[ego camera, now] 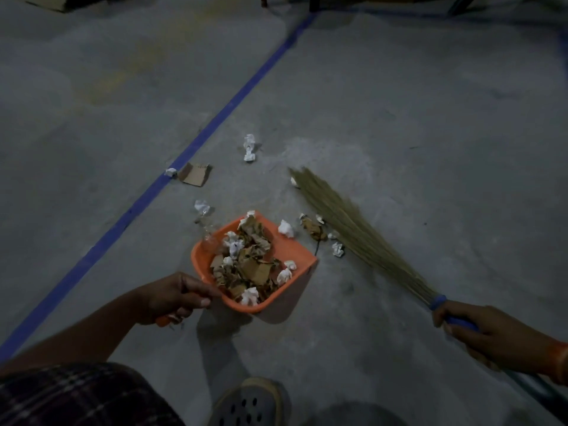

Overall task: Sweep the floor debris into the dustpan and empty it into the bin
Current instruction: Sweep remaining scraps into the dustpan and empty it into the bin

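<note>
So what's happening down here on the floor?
A person is sweeping up litter. The left hand grips the handle of an orange dustpan, already heaped with dry leaves, cardboard bits and crumpled paper. The right hand holds a grass broom by its blue grip, bristles beside the pan's mouth. Paper wads and a cardboard scrap lie loose near the blue floor line. No bin is in view.
</note>
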### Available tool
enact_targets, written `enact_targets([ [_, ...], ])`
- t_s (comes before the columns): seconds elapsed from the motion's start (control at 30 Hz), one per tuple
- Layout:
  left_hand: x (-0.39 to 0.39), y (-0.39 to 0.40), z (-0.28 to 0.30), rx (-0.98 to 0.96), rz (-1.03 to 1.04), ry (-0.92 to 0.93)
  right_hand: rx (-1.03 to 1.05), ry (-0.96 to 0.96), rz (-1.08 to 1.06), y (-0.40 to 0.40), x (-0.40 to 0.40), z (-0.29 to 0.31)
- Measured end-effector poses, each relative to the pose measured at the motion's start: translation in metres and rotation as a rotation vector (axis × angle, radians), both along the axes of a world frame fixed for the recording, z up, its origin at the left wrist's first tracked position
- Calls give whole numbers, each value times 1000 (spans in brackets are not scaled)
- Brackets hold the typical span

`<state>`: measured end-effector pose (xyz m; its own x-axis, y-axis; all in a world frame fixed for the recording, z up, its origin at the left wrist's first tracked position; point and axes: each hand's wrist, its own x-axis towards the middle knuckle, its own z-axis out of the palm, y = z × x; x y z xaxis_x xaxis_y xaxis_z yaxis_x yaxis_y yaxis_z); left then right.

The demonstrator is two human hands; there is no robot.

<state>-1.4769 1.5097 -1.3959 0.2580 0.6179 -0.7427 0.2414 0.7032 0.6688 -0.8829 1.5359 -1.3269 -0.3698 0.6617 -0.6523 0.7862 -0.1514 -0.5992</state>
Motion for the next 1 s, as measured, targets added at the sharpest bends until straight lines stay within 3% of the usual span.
enact_targets([
  [0.2,40,26,7,2,-71,27,6,55,116,3,-21,-11],
  [0.53,39,32,7,15,-60,1,76,100,236,-6,-37,-16],
  [1.0,4,18,8,-9,92,47,5,198,-32,8,-15,11],
])
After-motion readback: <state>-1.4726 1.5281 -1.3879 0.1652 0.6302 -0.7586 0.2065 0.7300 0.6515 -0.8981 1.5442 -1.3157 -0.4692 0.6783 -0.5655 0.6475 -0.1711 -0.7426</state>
